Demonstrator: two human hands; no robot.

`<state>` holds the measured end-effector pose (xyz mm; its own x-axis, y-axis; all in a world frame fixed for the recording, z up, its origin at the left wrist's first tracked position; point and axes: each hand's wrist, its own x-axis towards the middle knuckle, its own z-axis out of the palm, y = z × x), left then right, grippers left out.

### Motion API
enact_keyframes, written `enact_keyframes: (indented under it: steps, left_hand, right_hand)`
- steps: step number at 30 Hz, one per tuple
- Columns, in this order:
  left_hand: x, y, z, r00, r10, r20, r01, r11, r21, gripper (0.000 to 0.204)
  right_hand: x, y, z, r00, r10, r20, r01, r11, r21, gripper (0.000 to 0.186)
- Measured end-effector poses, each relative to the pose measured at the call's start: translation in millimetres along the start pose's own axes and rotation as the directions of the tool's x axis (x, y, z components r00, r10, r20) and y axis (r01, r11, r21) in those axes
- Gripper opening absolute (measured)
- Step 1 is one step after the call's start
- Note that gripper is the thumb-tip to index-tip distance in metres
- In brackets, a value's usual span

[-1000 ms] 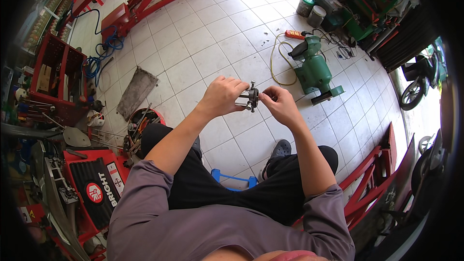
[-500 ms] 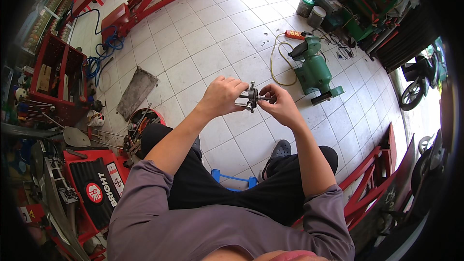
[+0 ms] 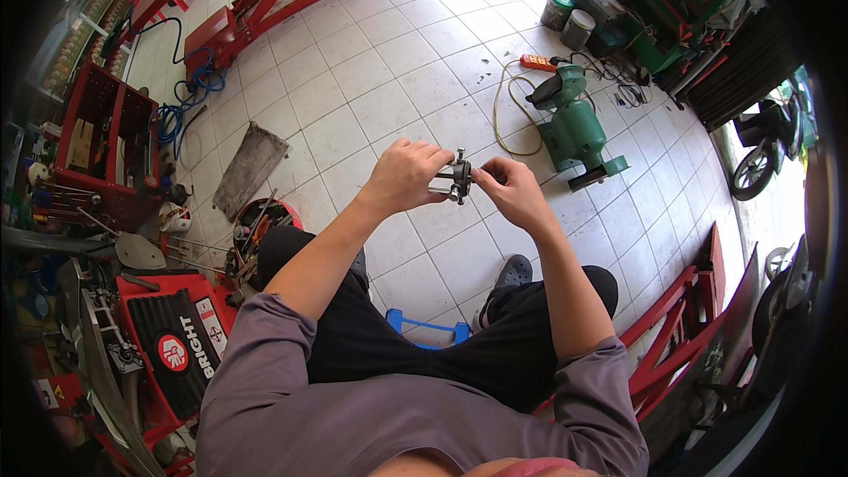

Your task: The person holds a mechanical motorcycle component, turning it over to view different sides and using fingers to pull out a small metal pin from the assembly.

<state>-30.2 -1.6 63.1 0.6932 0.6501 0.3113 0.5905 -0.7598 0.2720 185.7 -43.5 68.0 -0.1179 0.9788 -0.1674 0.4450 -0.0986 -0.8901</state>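
Above the tiled floor, between my two hands, is a small metal puller (image 3: 461,178) with a dark round centre and short bolts sticking out around it. My left hand (image 3: 405,177) is closed round its bright legs on the left side; the leg ends are hidden in the palm. On the other side, my right hand (image 3: 514,193) pinches the middle part of the puller between thumb and fingers, close against the dark centre. What the right fingertips cover, seemingly the centre screw, is mostly hidden.
A green bench grinder (image 3: 579,132) lies on the floor to the right, near a red power strip (image 3: 538,63). A grey slab (image 3: 251,168) and a container of tools (image 3: 256,230) are at my left. A red lift frame (image 3: 212,35) stands farther back.
My right fingers have shifted slightly and now sit over the dark rod that showed between them before. My left hand and the puller have hardly moved.
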Motion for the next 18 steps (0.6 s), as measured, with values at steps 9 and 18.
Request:
enact_keyframes:
  steps: [9,18]
  left_hand:
    - [-0.2,0.5,-0.6,1.000,-0.008,0.004,0.008,1.000,0.004,0.061]
    - [-0.4,-2.6,1.4,0.999,0.034,-0.032,-0.032,0.999,0.037,0.055]
  right_hand:
    - [-3.4,-4.4,0.3,1.000,-0.009,-0.012,0.009,1.000,0.022,0.031]
    - [-4.0,-1.9,2.4,0.994,-0.073,-0.078,0.080,0.992,0.095,0.026]
